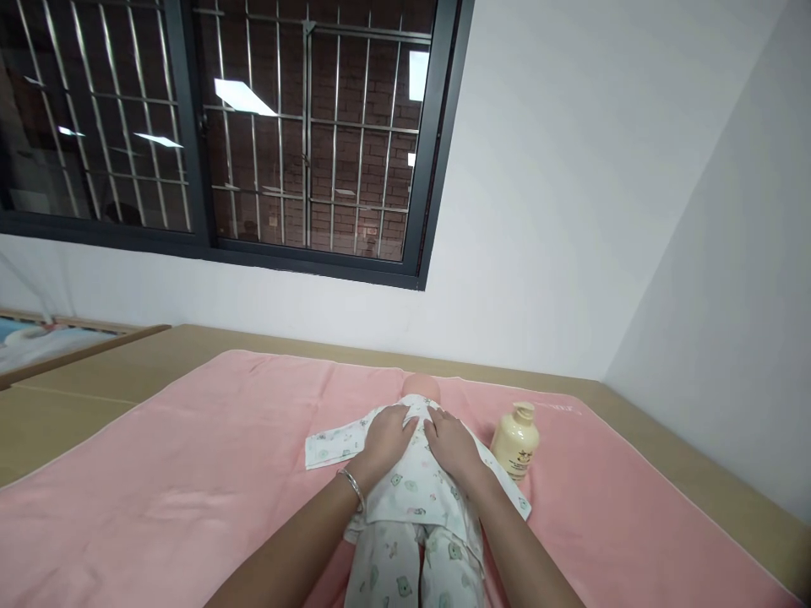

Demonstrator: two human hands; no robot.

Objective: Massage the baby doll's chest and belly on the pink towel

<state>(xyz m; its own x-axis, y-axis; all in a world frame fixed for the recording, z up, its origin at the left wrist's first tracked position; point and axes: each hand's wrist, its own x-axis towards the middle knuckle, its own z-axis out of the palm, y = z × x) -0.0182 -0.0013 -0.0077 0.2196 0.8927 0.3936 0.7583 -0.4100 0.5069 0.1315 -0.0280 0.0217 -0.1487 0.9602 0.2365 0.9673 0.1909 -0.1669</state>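
A baby doll (421,388) lies on a pink blanket, its head toward the wall. It wears a white printed shirt (411,490) and matching trousers (389,570). My left hand (386,437) rests on the left side of the shirt's chest, fingers stretched out; a silver bangle (352,488) circles that wrist. On the right side of the chest lies my right hand (451,443), also with fingers extended. One sleeve (333,446) spreads out flat to the left. The other sleeve (516,498) reaches down to the right, partly behind my right forearm.
A cream pump bottle (516,441) stands on the pink blanket (209,447), right of the doll. The blanket covers a wooden surface (715,473) against a white wall (538,211). A barred window (317,135) is above. At the far left is a wood-edged recess (57,346) with pale cloth.
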